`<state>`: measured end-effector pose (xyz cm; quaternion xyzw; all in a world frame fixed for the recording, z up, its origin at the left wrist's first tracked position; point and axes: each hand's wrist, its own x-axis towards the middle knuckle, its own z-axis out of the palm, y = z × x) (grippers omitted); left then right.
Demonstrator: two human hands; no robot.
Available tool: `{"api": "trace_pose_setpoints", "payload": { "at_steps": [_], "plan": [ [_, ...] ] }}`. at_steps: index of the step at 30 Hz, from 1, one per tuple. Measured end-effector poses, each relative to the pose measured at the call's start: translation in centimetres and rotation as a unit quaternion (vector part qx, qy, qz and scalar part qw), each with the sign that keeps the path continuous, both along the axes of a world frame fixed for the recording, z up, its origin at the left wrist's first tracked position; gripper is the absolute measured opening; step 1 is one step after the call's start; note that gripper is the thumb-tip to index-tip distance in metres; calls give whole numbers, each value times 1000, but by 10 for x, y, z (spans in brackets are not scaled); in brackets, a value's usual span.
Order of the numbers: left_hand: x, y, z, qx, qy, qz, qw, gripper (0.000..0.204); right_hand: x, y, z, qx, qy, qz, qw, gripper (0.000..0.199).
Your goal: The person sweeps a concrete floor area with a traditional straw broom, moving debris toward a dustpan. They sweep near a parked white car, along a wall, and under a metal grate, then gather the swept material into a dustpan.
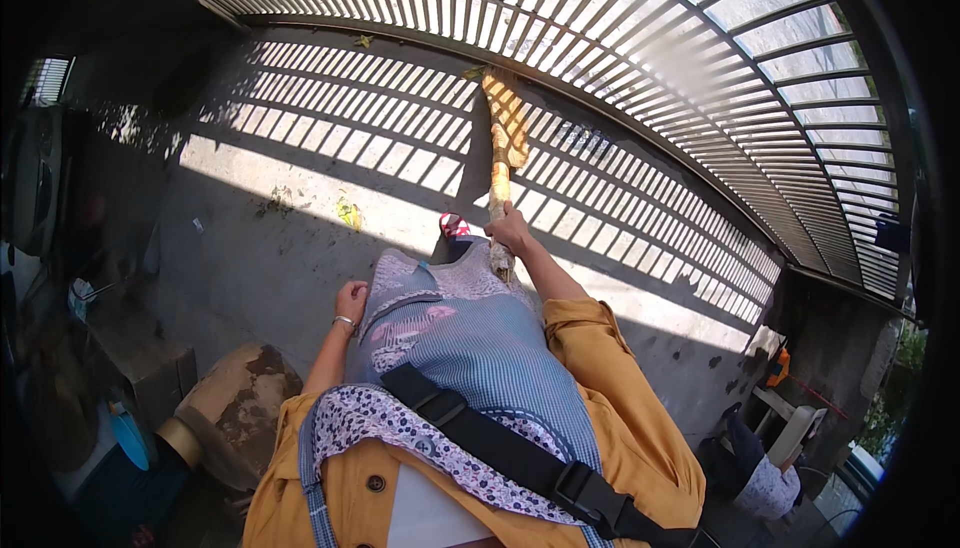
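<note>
My right hand (508, 229) is wrapped round the handle of a straw broom (507, 120). The broom points away from me, its pale bristles on the concrete by the foot of the gate. The handle's near end reaches back to the front of my checked apron (480, 338). Beside the apron, my left hand (351, 302) hangs low with its fingers curled in and nothing visible in them. A red-and-white patterned shoe (454, 225) shows just left of the broom handle.
A barred metal gate (600, 23) curves across the far side, casting striped shadows. Yellow-green leaves (348, 213) and a white scrap (197, 225) lie on the concrete. At left are a vehicle (40, 188), a brown patchy object (245, 403) and a blue item (133, 435).
</note>
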<state>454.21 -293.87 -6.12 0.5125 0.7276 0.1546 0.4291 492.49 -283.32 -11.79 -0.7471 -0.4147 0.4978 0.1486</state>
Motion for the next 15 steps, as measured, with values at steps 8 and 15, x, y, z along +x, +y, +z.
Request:
{"api": "trace_pose_setpoints", "payload": {
  "at_steps": [8,15],
  "plan": [
    [-11,-46,-21,-60,14,102,993,16,25,36,142,-127,109,152,974,83],
    [17,-49,4,-11,-27,175,984,15,13,85,60,-50,147,87,984,60]
  ]
}}
